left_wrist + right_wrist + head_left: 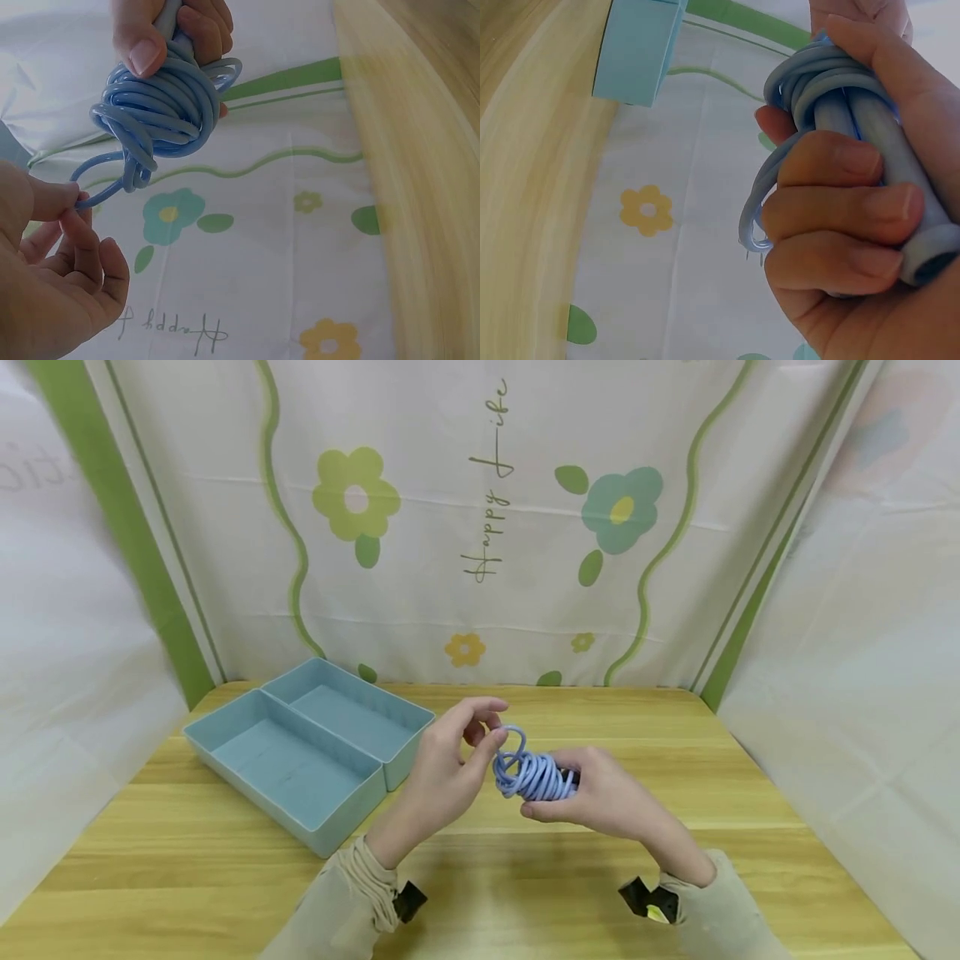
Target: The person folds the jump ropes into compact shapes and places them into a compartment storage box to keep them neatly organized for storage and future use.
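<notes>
A blue jump rope is wound in a thick bundle round its handles, held above the table. My right hand grips it from the right; in the right wrist view the fingers curl round two pale blue handles, one with a dark open end. With thumb and fingertips, my left hand pinches a small loop of cord that sticks out from the bundle's far end. The rest of the cord stays wrapped in several turns.
On the left of the wooden table lies a blue-grey tray with two compartments, both with bare floors. A white curtain with printed flowers hangs behind the table and along both sides.
</notes>
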Available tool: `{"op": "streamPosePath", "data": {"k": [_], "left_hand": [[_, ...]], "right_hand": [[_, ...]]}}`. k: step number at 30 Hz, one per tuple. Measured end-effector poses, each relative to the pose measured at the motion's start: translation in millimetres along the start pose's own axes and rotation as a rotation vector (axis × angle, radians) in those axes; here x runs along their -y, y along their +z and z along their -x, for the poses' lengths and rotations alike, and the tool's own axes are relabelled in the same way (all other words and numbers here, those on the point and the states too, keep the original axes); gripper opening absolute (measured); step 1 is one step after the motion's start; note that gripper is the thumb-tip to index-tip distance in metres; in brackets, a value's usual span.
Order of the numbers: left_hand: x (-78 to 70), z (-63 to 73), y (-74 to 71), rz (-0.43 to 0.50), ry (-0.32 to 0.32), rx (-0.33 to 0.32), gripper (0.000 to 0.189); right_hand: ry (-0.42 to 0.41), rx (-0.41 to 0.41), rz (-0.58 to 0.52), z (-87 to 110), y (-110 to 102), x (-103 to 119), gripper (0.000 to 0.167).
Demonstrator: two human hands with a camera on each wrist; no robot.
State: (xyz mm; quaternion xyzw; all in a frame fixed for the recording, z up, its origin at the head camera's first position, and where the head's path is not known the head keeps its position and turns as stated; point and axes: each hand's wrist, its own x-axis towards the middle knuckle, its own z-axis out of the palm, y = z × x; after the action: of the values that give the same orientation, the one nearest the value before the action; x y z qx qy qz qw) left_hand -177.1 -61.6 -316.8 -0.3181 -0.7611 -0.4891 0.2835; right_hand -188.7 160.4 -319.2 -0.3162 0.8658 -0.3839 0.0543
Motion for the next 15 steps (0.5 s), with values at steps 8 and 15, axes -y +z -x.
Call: {"op": "streamPosePath", "data": {"k": [8, 15], "left_hand": [[0.7, -0.1, 0.6, 0.024, 0.028, -0.024, 0.030], [4.2, -0.3, 3.0, 0.003, 0.044, -0.066, 0.027]], "right_hand": [[0.013, 0.039, 0.005, -0.9, 2.5, -2.1, 0.026], [0.028, 0.054, 0.007, 0.5, 3.4, -3.6, 0.023]]}}
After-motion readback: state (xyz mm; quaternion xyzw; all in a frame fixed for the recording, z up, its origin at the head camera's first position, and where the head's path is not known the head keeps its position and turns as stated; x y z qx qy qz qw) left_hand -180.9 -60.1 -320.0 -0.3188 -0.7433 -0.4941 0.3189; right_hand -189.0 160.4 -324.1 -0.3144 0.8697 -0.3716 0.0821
